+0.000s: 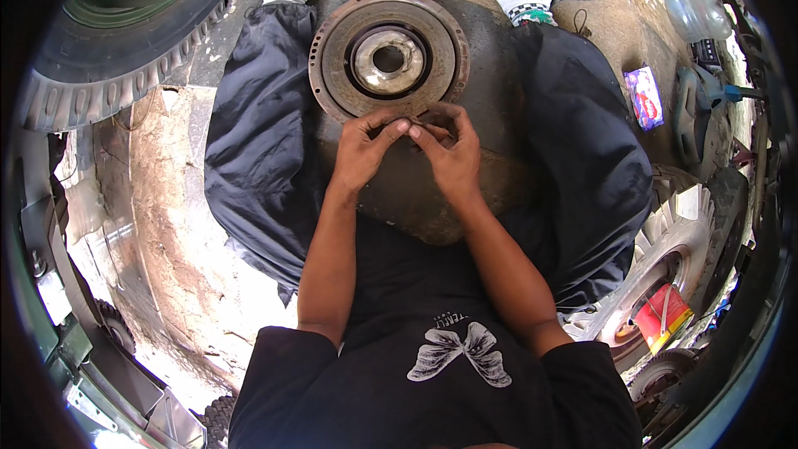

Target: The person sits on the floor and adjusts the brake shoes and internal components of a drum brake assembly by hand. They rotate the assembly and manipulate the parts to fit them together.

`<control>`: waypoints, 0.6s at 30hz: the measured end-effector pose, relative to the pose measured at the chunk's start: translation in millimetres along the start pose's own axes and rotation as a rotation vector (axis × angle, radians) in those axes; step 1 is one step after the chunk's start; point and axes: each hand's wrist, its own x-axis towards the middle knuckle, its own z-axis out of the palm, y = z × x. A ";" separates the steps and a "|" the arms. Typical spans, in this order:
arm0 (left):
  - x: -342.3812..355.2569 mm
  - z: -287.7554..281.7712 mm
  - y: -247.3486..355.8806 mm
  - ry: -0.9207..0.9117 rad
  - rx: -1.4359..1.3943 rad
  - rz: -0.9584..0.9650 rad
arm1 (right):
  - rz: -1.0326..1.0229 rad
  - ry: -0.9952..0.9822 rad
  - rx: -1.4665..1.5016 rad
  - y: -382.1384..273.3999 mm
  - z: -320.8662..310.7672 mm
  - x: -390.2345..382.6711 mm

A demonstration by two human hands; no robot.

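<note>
A round metal disc like a flywheel (341,62), with small holes along its rim and a shiny hub around a central opening, lies flat on the dark floor between my legs. My left hand (362,146) and my right hand (451,152) meet at its near edge. Both are closed, thumbs and fingertips pinched together almost touching. Something small and dark seems to be between the fingertips, but it is too small and too covered to name. Whether the fingers touch the disc's rim cannot be told.
A large tyre on a green rim (125,50) stands at the upper left. To the right are a purple packet (644,98), a clear plastic bottle (697,8), another wheel (665,266) and a red and yellow container (662,318). My trousered legs flank the disc.
</note>
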 end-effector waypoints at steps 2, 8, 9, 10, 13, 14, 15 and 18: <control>-0.2 4.7 -5.4 0.020 -0.047 0.017 | 0.054 -0.021 0.107 0.6 -2.2 2.0; -1.6 26.6 -11.9 0.164 0.010 0.066 | 0.131 0.051 0.285 3.7 -0.6 -0.3; -1.0 32.1 -7.5 0.201 0.092 0.085 | 0.150 0.094 0.257 1.6 -1.6 -0.4; -0.6 36.1 -4.2 0.238 0.174 0.102 | 0.170 0.136 0.228 0.7 -2.8 -0.2; 2.3 40.8 -0.6 0.349 0.412 0.219 | 0.105 0.161 0.141 -0.5 -14.7 5.3; 4.5 37.9 1.5 0.358 0.440 0.242 | 0.082 0.195 0.049 -3.2 -22.1 8.6; 8.2 31.5 5.2 0.367 0.470 0.265 | 0.058 0.230 -0.042 -8.4 -31.2 12.7; 32.8 8.2 7.1 0.319 0.687 0.374 | 0.046 0.306 -0.243 -10.3 -53.0 27.0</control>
